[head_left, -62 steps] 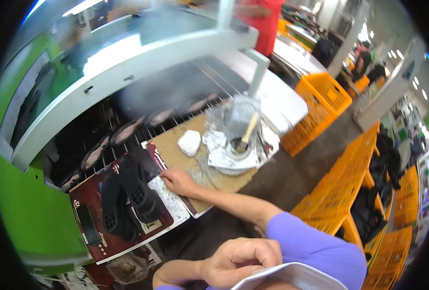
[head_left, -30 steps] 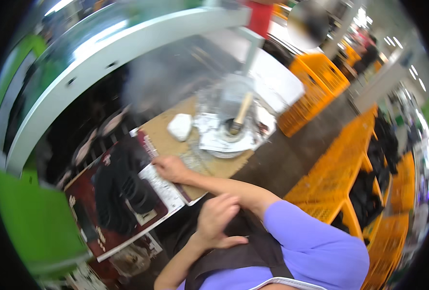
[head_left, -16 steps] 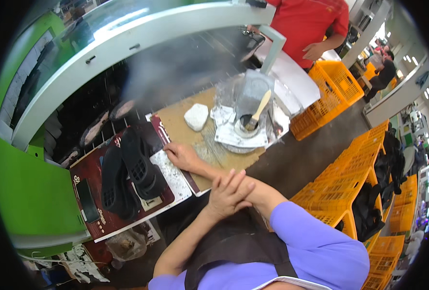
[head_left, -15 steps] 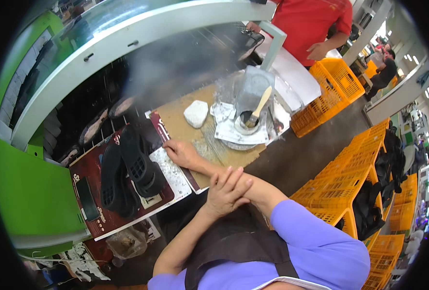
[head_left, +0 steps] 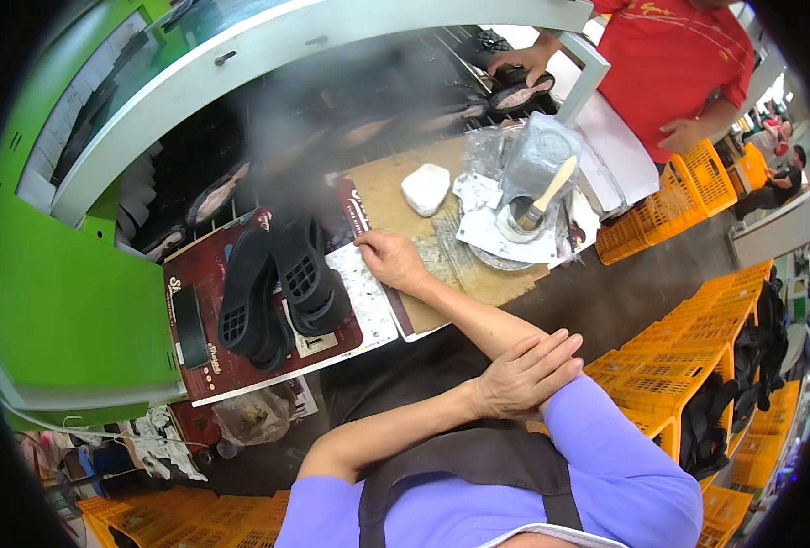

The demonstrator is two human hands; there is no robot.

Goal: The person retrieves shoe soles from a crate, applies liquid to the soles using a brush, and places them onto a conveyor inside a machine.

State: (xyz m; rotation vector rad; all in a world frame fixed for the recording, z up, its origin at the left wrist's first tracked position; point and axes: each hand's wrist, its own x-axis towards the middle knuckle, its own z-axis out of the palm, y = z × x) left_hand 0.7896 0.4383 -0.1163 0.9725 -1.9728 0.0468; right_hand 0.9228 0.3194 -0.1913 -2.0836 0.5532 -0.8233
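Note:
My left hand (head_left: 525, 376) lies across my right arm near the purple sleeve, fingers stretched out and holding nothing. My right hand (head_left: 392, 259) rests with curled fingers at the left edge of a brown cardboard sheet (head_left: 396, 183); I see nothing in it. Left of that hand, black shoe soles (head_left: 306, 265) lie on a dark red printed board (head_left: 195, 274). Beyond it on the cardboard is a white lump (head_left: 426, 189). To the right, a wooden-handled brush (head_left: 551, 196) stands in a small pot (head_left: 522, 219) on whitish, stained sheets.
A green machine (head_left: 76, 301) with a pale frame bar (head_left: 323, 68) stands left and ahead; dark shoe parts lie on its rack amid haze. Across from me, a person in red (head_left: 670, 73) has one hand on a shoe part. Orange crates (head_left: 670, 338) stand at the right.
My left hand has slid up my right arm toward the sleeve. The other person's hand has come onto a shoe part on the rack. The whole view has shifted; my right hand stays on the cardboard edge.

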